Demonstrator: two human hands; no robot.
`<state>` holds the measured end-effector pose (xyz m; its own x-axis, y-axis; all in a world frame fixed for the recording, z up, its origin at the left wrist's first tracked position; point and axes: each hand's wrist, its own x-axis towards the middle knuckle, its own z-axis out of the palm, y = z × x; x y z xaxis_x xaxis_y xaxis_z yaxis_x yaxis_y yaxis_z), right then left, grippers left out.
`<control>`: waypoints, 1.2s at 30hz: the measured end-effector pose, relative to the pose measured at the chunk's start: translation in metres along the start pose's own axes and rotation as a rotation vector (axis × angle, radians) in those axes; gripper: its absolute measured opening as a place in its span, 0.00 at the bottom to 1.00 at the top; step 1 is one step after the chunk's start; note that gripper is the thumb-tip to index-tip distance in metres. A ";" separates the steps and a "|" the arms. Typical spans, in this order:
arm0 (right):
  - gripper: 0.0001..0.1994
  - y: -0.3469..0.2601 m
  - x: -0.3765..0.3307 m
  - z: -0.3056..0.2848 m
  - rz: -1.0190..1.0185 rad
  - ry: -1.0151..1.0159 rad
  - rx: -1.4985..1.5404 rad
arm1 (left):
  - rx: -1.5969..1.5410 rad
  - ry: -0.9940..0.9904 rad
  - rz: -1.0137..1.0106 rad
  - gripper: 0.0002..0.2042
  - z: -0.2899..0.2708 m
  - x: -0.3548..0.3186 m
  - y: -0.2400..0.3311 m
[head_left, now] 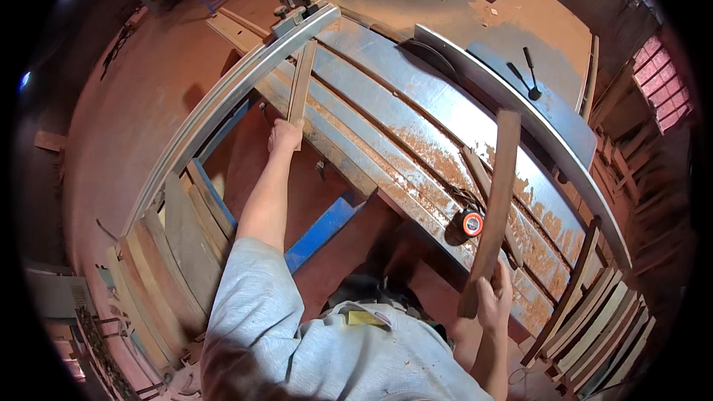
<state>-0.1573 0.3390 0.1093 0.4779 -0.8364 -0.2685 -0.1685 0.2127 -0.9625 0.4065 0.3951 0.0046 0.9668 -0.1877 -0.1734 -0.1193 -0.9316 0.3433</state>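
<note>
My left hand (285,136) is closed round the near end of a narrow wooden strip (301,87). That strip reaches away across the saw table's left part toward the metal crosscut fence (245,78). In my right hand (493,298) is a longer, darker wooden board (499,193), gripped near its lower end and tilted up over the table. Just left of this board a round tape measure (472,223) with an orange rim sits on the sawdust-strewn metal table (394,115). A thin wood offcut (477,172) lies partly hidden behind the board.
A long metal rip fence (535,119) crosses the table's right side, near a dark curved blade guard (431,58). A black-handled lever (532,89) stands beyond it. Stacked boards lie at lower left (160,267) and lower right (594,327). A blue frame beam (323,232) runs below the table.
</note>
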 end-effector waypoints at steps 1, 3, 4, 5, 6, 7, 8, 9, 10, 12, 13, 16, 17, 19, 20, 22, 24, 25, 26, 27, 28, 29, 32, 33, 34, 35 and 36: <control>0.25 0.008 -0.007 -0.002 -0.018 0.049 -0.034 | -0.013 -0.095 -0.005 0.32 0.005 0.009 -0.006; 0.24 0.019 -0.023 -0.002 -0.013 0.115 -0.098 | -0.080 -0.194 0.014 0.33 0.011 0.008 -0.005; 0.24 0.021 -0.030 -0.005 0.028 0.080 -0.047 | -0.125 -0.202 0.042 0.33 0.009 -0.003 0.006; 0.24 0.023 -0.036 -0.003 0.056 0.096 -0.002 | -0.164 -0.186 0.051 0.33 -0.002 -0.012 0.003; 0.25 0.026 -0.040 -0.001 0.083 0.108 0.040 | -0.302 -0.155 0.084 0.28 0.018 -0.005 -0.011; 0.25 0.028 -0.038 0.003 0.102 0.089 0.093 | -0.437 -0.086 0.107 0.23 0.036 0.009 -0.033; 0.24 0.030 -0.042 -0.003 0.116 0.082 -0.039 | -0.669 -0.147 0.094 0.19 0.037 -0.019 -0.027; 0.25 0.035 -0.040 0.000 0.053 0.105 -0.005 | -0.899 -0.200 0.074 0.15 0.030 -0.050 -0.020; 0.24 0.031 -0.040 0.003 0.019 0.091 0.011 | -1.169 -0.229 0.039 0.13 0.014 -0.095 -0.005; 0.23 0.010 -0.047 0.015 0.036 -0.016 0.156 | -1.428 -0.151 0.228 0.14 0.010 -0.164 -0.013; 0.21 -0.007 -0.057 0.032 -0.010 0.032 0.132 | -1.437 -0.138 0.152 0.16 -0.004 -0.207 -0.014; 0.21 0.006 -0.076 0.033 -0.057 -0.059 0.093 | -1.786 -0.302 0.208 0.15 -0.074 -0.327 -0.051; 0.21 0.028 -0.070 0.019 -0.065 -0.181 0.097 | -1.749 -0.347 0.250 0.14 -0.089 -0.352 -0.085; 0.21 0.055 -0.082 0.010 -0.038 -0.338 0.102 | -1.671 -0.215 0.228 0.14 -0.131 -0.398 -0.141; 0.22 0.059 -0.093 0.014 0.005 -0.407 0.094 | -1.698 -0.128 0.210 0.13 -0.153 -0.422 -0.171; 0.22 0.068 -0.112 0.022 0.017 -0.469 0.073 | -1.730 0.072 0.202 0.12 -0.202 -0.460 -0.216; 0.23 0.079 -0.126 0.027 -0.014 -0.504 0.049 | -1.634 0.353 0.147 0.13 -0.248 -0.495 -0.269; 0.23 0.082 -0.129 0.030 -0.029 -0.516 0.038 | -1.540 0.487 0.101 0.14 -0.266 -0.511 -0.296; 0.24 0.077 -0.136 0.041 -0.032 -0.538 0.022 | -1.499 0.651 0.076 0.15 -0.282 -0.525 -0.332; 0.22 0.076 -0.143 0.048 -0.066 -0.537 0.008 | -1.464 0.801 0.061 0.15 -0.284 -0.536 -0.369; 0.21 0.075 -0.150 0.056 -0.098 -0.519 0.005 | -1.435 0.832 -0.014 0.16 -0.289 -0.546 -0.398; 0.19 0.073 -0.158 0.064 -0.131 -0.498 0.004 | -1.405 0.859 -0.088 0.17 -0.292 -0.555 -0.428; 0.20 0.071 -0.184 0.088 -0.100 -0.563 -0.059 | -1.366 0.979 -0.470 0.17 -0.252 -0.589 -0.557; 0.20 0.082 -0.187 0.094 -0.115 -0.557 -0.067 | -1.347 0.995 -0.556 0.16 -0.235 -0.596 -0.595; 0.21 0.099 -0.186 0.092 -0.162 -0.509 -0.082 | -1.340 0.986 -0.625 0.16 -0.217 -0.594 -0.624; 0.21 0.117 -0.185 0.091 -0.199 -0.472 -0.101 | -1.339 0.949 -0.695 0.16 -0.205 -0.598 -0.644; 0.21 0.122 -0.191 0.095 -0.189 -0.501 -0.121 | -1.346 0.918 -0.764 0.16 -0.192 -0.605 -0.664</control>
<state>-0.1872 0.5729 0.0398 0.8567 -0.5049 -0.1056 -0.1237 -0.0023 -0.9923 -0.0562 1.1870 0.0585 0.5741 0.7682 -0.2834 0.1609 0.2335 0.9590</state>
